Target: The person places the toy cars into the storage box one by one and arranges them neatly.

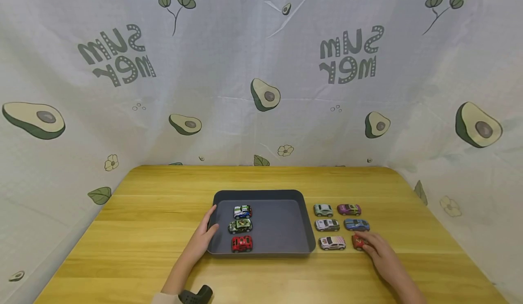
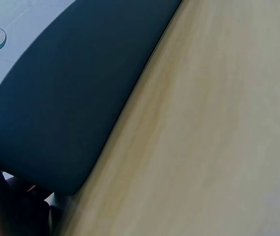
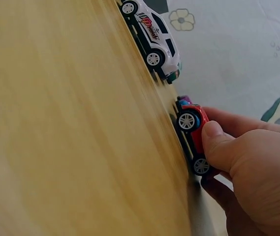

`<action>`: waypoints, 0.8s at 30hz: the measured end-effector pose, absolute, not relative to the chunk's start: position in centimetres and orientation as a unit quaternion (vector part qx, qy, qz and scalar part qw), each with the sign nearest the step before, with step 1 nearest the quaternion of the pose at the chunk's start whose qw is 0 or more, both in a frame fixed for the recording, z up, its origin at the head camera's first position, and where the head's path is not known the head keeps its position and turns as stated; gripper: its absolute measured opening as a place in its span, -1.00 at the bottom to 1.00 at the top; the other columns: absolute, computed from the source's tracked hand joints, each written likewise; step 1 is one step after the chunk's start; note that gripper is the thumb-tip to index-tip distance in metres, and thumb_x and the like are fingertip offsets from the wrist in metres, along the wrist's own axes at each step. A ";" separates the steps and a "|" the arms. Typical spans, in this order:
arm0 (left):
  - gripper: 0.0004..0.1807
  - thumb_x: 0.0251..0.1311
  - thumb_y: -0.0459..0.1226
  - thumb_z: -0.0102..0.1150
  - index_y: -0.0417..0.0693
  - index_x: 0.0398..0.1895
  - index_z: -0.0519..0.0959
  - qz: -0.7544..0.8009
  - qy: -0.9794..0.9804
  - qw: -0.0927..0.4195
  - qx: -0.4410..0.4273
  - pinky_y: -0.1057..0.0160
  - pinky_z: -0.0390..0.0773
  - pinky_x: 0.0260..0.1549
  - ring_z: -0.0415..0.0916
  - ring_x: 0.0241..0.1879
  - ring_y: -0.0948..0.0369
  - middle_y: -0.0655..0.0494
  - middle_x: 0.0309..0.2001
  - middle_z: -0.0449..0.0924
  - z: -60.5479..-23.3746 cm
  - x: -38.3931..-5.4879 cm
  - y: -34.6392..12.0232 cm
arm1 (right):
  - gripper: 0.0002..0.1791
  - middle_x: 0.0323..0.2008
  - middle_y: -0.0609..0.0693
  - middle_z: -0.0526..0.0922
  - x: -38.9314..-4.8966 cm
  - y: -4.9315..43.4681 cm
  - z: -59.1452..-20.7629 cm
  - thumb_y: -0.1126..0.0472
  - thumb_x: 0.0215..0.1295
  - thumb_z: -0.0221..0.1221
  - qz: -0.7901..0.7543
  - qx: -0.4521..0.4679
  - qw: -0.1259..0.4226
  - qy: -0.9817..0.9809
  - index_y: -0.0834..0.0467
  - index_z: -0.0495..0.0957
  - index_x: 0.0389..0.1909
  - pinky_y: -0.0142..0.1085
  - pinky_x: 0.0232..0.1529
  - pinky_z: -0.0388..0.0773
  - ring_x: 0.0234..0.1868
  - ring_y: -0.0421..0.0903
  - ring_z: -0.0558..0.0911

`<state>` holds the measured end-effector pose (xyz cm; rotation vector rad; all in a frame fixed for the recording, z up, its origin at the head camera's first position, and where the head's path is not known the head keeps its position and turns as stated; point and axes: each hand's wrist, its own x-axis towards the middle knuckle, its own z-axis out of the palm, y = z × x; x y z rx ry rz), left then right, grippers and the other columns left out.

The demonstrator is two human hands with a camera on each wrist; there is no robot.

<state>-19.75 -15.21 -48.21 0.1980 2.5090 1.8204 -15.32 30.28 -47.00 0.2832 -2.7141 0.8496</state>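
Note:
My right hand (image 1: 380, 252) pinches a red toy car (image 3: 195, 130) between thumb and fingers, at the near right of a group of toy cars. In the right wrist view its wheels sit close over the table. A white toy car (image 1: 332, 243) stands just left of it, and a blue toy car (image 1: 357, 224) is just beyond. My left hand (image 1: 200, 238) holds the left wall of a dark grey tray (image 1: 282, 253), thumb over the rim. Along the tray's left side stand a blue-and-white car (image 1: 243, 212), a green patterned car (image 1: 240, 226) and another red car (image 1: 242, 243).
Farther back on the right are a pale green car (image 1: 323, 210), a purple car (image 1: 349, 209) and a white-and-grey car (image 1: 327, 225). The wooden table (image 1: 122, 245) runs back to a printed cloth (image 1: 229, 68) that hangs behind and along both sides.

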 end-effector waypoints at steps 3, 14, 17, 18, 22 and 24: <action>-0.40 0.34 -0.25 -0.18 -0.03 0.41 -0.05 0.587 0.806 0.020 0.066 -0.23 -0.15 0.29 -0.26 0.40 -0.18 -0.23 0.42 -0.20 -48.1 -19.7 -15.2 | -0.68 -0.11 0.36 0.53 -15.4 30.2 -47.0 0.49 0.13 0.07 0.284 0.094 0.147 -0.943 0.34 0.51 -0.05 0.21 -0.08 0.33 -0.06 0.35 0.46; -0.39 0.35 -0.25 -0.18 -0.03 0.42 -0.07 0.594 0.801 0.026 0.069 -0.23 -0.15 0.30 -0.28 0.40 -0.17 -0.21 0.43 -0.22 -47.7 -19.6 -15.1 | -0.68 -0.14 0.19 0.58 -15.4 30.0 -46.6 0.39 0.17 0.10 0.266 0.088 0.165 -0.946 0.24 0.52 -0.02 -0.22 -0.12 0.46 -0.10 -0.29 0.46; -0.39 0.35 -0.25 -0.18 -0.03 0.42 -0.07 0.592 0.803 0.026 0.069 -0.23 -0.15 0.29 -0.28 0.40 -0.17 -0.22 0.43 -0.22 -47.8 -19.5 -15.2 | -0.67 -0.18 0.13 0.59 -15.5 29.9 -46.4 0.38 0.15 0.12 0.268 0.085 0.170 -0.945 0.22 0.52 -0.02 -0.39 -0.21 0.47 -0.16 -0.55 0.33; -0.39 0.34 -0.26 -0.18 -0.04 0.42 -0.07 0.592 0.803 0.025 0.069 -0.23 -0.15 0.29 -0.28 0.40 -0.17 -0.22 0.43 -0.22 -47.8 -19.6 -15.2 | -0.67 -0.18 0.12 0.59 -15.5 29.9 -46.4 0.37 0.15 0.13 0.269 0.082 0.170 -0.944 0.22 0.52 -0.02 -0.37 -0.20 0.48 -0.16 -0.55 0.34; -0.39 0.34 -0.26 -0.18 -0.03 0.41 -0.06 0.592 0.802 0.026 0.069 -0.23 -0.16 0.29 -0.28 0.40 -0.17 -0.22 0.43 -0.22 -47.9 -19.6 -15.2 | -0.65 -0.16 0.20 0.57 -15.4 29.6 -46.2 0.37 0.16 0.12 0.280 0.070 0.161 -0.944 0.27 0.49 0.01 -0.10 -0.14 0.52 -0.12 -0.13 0.53; -0.40 0.34 -0.26 -0.18 -0.03 0.41 -0.06 0.593 0.802 0.025 0.069 -0.23 -0.16 0.29 -0.28 0.40 -0.17 -0.22 0.43 -0.22 -47.9 -19.6 -15.2 | -0.64 -0.13 0.25 0.56 -15.4 29.5 -46.1 0.35 0.19 0.10 0.285 0.062 0.155 -0.944 0.29 0.47 0.03 0.03 -0.14 0.50 -0.10 0.12 0.53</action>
